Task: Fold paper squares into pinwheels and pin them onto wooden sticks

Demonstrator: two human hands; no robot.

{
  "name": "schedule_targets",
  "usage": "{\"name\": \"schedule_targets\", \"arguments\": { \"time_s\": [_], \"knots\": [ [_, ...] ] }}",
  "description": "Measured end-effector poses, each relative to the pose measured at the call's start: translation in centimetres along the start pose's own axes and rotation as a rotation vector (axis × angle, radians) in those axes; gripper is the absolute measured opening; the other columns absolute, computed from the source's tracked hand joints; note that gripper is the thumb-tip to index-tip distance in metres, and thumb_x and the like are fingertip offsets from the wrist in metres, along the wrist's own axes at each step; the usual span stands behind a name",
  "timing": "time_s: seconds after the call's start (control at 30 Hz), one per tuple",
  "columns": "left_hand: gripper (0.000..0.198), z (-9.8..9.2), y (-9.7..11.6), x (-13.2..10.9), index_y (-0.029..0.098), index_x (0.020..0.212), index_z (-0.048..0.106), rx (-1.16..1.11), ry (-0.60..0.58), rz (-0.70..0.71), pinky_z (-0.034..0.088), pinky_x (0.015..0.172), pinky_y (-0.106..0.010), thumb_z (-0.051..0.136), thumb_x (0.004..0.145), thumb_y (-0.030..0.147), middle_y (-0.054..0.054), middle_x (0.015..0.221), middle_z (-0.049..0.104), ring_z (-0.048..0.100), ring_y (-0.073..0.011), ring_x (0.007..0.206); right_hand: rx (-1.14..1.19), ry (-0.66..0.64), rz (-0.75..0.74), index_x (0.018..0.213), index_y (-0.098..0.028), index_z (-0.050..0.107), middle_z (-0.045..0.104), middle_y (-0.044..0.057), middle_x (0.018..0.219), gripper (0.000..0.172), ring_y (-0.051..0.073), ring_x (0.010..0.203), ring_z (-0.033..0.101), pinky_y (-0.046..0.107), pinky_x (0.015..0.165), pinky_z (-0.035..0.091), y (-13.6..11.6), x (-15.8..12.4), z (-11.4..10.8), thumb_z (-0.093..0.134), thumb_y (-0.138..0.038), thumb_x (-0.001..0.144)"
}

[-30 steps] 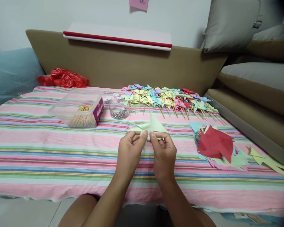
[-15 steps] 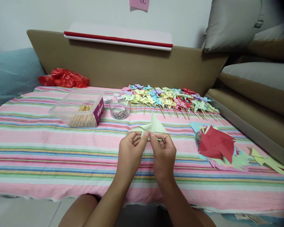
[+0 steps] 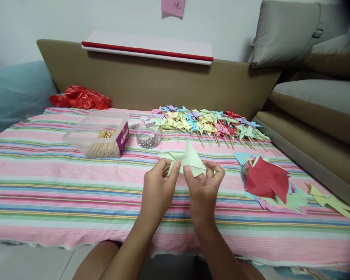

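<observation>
Striped cloth (image 3: 61,175) spread beneath the left grip (image 3: 159,184) and right grip (image 3: 204,186).
Both, nearly closed, pinched the pale green paper (image 3: 190,158) between them; uneven pulling could tear it, or a slackened pinch loosen its folds.

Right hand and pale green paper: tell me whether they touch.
Touching: the head view shows the right hand with its thumb laid over the lower edge of the pale green paper.
</observation>
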State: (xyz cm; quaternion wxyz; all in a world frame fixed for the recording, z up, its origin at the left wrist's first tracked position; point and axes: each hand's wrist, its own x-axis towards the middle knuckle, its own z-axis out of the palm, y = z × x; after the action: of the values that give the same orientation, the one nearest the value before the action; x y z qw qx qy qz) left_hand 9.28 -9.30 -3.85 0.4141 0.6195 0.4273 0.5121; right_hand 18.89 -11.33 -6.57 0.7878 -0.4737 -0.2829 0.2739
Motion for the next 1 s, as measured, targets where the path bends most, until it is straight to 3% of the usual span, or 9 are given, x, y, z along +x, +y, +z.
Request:
{"name": "schedule_targets", "arguments": {
  "time_s": [0.07, 0.17, 0.27, 0.4, 0.6, 0.73, 0.87, 0.93, 1.0],
  "knots": [
    [0.021, -0.8, 0.2, 0.3, 0.021, 0.077, 0.062, 0.150, -0.009, 0.090, 0.031, 0.056, -0.027, 0.063, 0.091, 0.037, 0.001, 0.066, 0.058, 0.049, -0.0150, 0.060, -0.028, -0.083, -0.005, 0.123, -0.027, 0.052, 0.060, 0.008, 0.127, 0.062, 0.021, 0.106, 0.066, 0.035, 0.088, 0.056, -0.2, 0.7, -0.5, 0.084, -0.029, 0.069],
    [0.024, -1.9, 0.4, 0.8, 0.022, 0.074, 0.058, 0.337, -0.099, 0.185, 0.029, 0.057, -0.027, 0.060, 0.093, 0.035, 0.003, 0.064, 0.056, 0.047, -0.0148, 0.058, -0.116, -0.352, 0.080, 0.106, -0.021, 0.071, 0.062, 0.009, 0.128, 0.035, 0.026, 0.118, 0.061, 0.038, 0.099, 0.051, -0.5, 1.8, -1.7, 0.080, -0.034, 0.075],
    [0.027, -2.5, 0.5, 1.1, 0.022, 0.071, 0.052, 0.419, -0.209, 0.174, 0.027, 0.056, -0.027, 0.056, 0.095, 0.036, 0.004, 0.061, 0.049, 0.043, -0.0144, 0.056, -0.138, -0.456, 0.185, 0.097, -0.020, 0.077, 0.066, 0.008, 0.122, 0.026, 0.026, 0.110, 0.064, 0.036, 0.090, 0.054, -0.8, 2.3, -2.4, 0.078, -0.038, 0.077],
    [0.033, -2.6, 0.4, 1.1, 0.023, 0.067, 0.043, 0.467, -0.312, 0.118, 0.024, 0.054, -0.028, 0.054, 0.095, 0.037, 0.005, 0.059, 0.042, 0.039, -0.0150, 0.055, -0.179, -0.465, 0.243, 0.099, -0.020, 0.077, 0.064, 0.008, 0.130, 0.030, 0.024, 0.100, 0.067, 0.031, 0.076, 0.056, -0.6, 2.2, -2.8, 0.079, -0.041, 0.077],
    [0.029, -2.9, 0.2, 1.2, 0.023, 0.069, 0.049, 0.447, -0.332, 0.091, 0.025, 0.055, -0.028, 0.054, 0.094, 0.036, 0.003, 0.061, 0.048, 0.044, -0.0165, 0.058, -0.248, -0.514, 0.189, 0.094, -0.019, 0.079, 0.063, 0.010, 0.135, 0.026, 0.028, 0.115, 0.064, 0.034, 0.086, 0.056, -0.2, 2.6, -3.2, 0.079, -0.039, 0.077],
    [0.027, -3.0, 0.3, 1.2, 0.022, 0.069, 0.054, 0.434, -0.337, 0.084, 0.028, 0.056, -0.028, 0.057, 0.093, 0.034, 0.002, 0.061, 0.053, 0.046, -0.0170, 0.058, -0.259, -0.507, 0.211, 0.094, -0.019, 0.079, 0.065, 0.010, 0.133, 0.028, 0.028, 0.111, 0.066, 0.036, 0.086, 0.056, 0.1, 2.6, -3.3, 0.081, -0.040, 0.075],
    [0.013, -2.7, 0.2, 1.2, 0.024, 0.088, 0.070, 0.158, -0.223, 0.017, 0.041, 0.064, -0.028, 0.068, 0.087, 0.036, -0.003, 0.086, 0.072, 0.063, -0.0212, 0.076, -0.061, -0.386, 0.329, 0.108, -0.019, 0.075, 0.074, 0.008, 0.117, 0.041, 0.027, 0.101, 0.070, 0.037, 0.083, 0.056, 0.2, 2.1, -2.5, 0.082, -0.041, 0.074],
    [0.029, -2.2, 0.0, 1.1, 0.023, 0.105, 0.071, -0.053, -0.135, -0.082, 0.048, 0.073, -0.029, 0.076, 0.081, 0.038, -0.007, 0.105, 0.074, 0.068, -0.0235, 0.089, 0.087, -0.290, 0.370, 0.104, -0.018, 0.075, 0.078, 0.007, 0.102, 0.039, 0.027, 0.097, 0.071, 0.039, 0.083, 0.056, 0.1, 1.8, -1.8, 0.081, -0.041, 0.074],
    [0.039, -1.4, -0.2, 0.9, 0.020, 0.108, 0.070, -0.208, -0.113, -0.185, 0.052, 0.076, -0.030, 0.081, 0.075, 0.039, -0.009, 0.104, 0.075, 0.070, -0.0237, 0.091, 0.172, -0.230, 0.376, 0.091, -0.018, 0.075, 0.078, 0.006, 0.092, 0.030, 0.028, 0.096, 0.072, 0.041, 0.084, 0.057, -0.1, 1.5, -1.1, 0.080, -0.042, 0.074]
  ]
}}
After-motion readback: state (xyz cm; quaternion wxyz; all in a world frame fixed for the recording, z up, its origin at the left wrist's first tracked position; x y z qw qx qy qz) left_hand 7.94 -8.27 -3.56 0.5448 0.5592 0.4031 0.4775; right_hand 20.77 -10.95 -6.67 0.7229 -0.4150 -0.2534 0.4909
